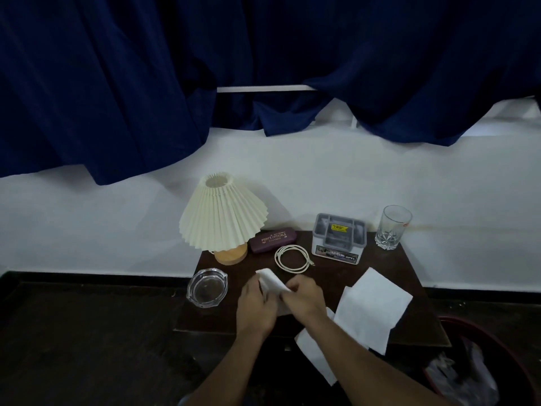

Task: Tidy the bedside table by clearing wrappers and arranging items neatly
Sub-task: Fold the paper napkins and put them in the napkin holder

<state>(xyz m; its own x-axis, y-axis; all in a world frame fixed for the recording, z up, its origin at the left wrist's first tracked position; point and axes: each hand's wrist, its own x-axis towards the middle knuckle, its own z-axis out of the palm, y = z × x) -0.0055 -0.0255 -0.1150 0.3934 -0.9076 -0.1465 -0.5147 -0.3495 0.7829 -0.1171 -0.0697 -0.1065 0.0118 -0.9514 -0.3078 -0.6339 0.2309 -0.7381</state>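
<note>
white tissue pinched between both hands' fingers, above table

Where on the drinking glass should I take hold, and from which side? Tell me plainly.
Wrap the smooth upper wall of the glass, above its cut, faceted base. It stands upright at the table's far right corner with the grey organizer close on its left, so come in from the right or front.

Dim, bluish, softly lit scene; wide-angle bending at edges, corners dark, slightly blurred.
</note>
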